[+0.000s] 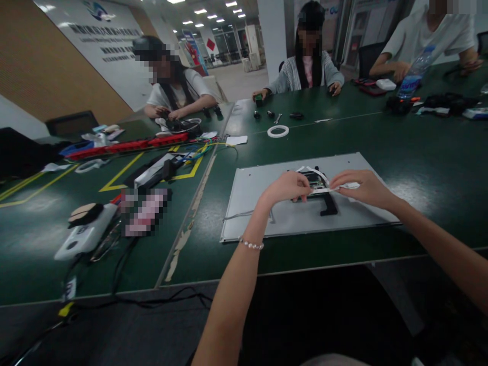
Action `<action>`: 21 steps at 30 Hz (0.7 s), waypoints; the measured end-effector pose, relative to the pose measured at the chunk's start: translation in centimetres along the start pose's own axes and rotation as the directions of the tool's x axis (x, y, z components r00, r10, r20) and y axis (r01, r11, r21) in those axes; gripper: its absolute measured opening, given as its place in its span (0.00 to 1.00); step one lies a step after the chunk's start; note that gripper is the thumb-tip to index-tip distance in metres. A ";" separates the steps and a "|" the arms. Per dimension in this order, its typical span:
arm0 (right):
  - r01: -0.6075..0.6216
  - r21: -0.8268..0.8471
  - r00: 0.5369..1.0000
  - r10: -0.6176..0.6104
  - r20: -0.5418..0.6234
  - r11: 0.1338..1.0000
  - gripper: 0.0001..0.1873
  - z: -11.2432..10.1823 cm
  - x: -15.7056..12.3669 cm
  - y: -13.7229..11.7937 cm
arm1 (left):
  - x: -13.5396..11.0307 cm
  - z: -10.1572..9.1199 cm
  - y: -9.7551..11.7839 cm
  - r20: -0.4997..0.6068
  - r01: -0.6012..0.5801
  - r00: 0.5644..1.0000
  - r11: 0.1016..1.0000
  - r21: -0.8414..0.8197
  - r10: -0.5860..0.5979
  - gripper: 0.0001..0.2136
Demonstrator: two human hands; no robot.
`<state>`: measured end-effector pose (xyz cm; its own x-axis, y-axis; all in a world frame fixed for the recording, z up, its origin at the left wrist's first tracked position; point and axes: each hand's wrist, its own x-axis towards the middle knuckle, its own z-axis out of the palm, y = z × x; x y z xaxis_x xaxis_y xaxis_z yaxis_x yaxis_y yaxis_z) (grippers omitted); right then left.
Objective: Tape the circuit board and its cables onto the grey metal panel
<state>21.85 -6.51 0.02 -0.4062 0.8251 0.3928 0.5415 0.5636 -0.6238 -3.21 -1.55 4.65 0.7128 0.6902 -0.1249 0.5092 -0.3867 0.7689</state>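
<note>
L hand (pixel 287 187) & R hand (pixel 362 187) each pinch an end of white strip (pixel 323 190), fingers closed on it, taut just above grey panel (pixel 247 218) lying flat on green table (pixel 419 147), prob. to keep strip straight.

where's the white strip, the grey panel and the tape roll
white strip (pixel 322 190), head view, its middle stretch
grey panel (pixel 249 203), head view, bare left part
tape roll (pixel 269 131), head view, left side of its ring

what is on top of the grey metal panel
On the grey metal panel sit a black bracket and a small circuit board. The left hand and right hand pinch a white strip over it, covering part of the board.
</note>
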 end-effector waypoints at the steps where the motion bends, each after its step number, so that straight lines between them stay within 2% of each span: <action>1: -0.022 0.018 1.000 0.022 0.007 1.000 0.10 -0.3 -0.7 0.4 | 0.2 0.6 0.4 0.017 -0.010 1.000 1.000 0.001 0.010 0.08; 6: -0.062 0.035 0.997 0.060 0.057 0.997 0.10 -0.3 -2.5 1.2 | 0.5 2.4 1.2 0.083 0.023 0.996 0.999 0.038 -0.026 0.08; 11: -0.076 0.002 0.993 0.076 0.085 0.997 0.09 0.1 -2.4 1.4 | 0.7 3.3 1.5 0.070 0.093 0.991 0.966 0.242 -0.113 0.09; 15: -0.038 -0.029 0.994 0.040 0.097 0.999 0.09 0.3 -2.4 1.6 | 1.0 4.1 1.7 0.037 0.113 0.990 0.926 0.361 -0.135 0.10; 21: 0.043 -0.120 0.993 -0.030 0.110 0.992 0.09 0.8 -2.3 1.7 | 1.3 5.1 1.7 0.053 0.115 0.988 0.916 0.384 -0.146 0.11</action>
<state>23.16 -7.52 -2.47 -0.5010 0.7982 0.3344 0.6076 0.5996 -0.5209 1.06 -4.49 2.61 0.6551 0.7060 -0.2690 0.7337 -0.5094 0.4497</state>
